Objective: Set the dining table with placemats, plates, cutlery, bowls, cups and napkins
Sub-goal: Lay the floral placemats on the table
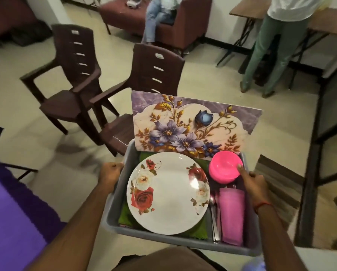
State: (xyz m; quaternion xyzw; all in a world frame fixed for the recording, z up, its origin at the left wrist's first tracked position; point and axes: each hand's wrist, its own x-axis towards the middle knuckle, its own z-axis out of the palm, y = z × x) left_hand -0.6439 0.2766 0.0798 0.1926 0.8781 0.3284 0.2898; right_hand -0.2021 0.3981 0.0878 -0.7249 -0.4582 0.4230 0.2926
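Pink bowl [225, 166] against right hand [254, 184] forefinger, left hand [110, 173] on tub [183, 242] rim

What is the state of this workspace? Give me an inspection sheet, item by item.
Surface: purple-covered table, left edge, partly in view.
Job's things: grey tub holds upright floral placemat, rose plate on green cloth, pink bowl, pink cup lying down, cutlery.
Clutter: nothing seen.
Grippers: left hand grips the tub's left rim; right hand grips the right rim, finger touching the bowl.
Cables: nothing seen.
Surroundings: two brown chairs; a seated person and a standing person beyond.
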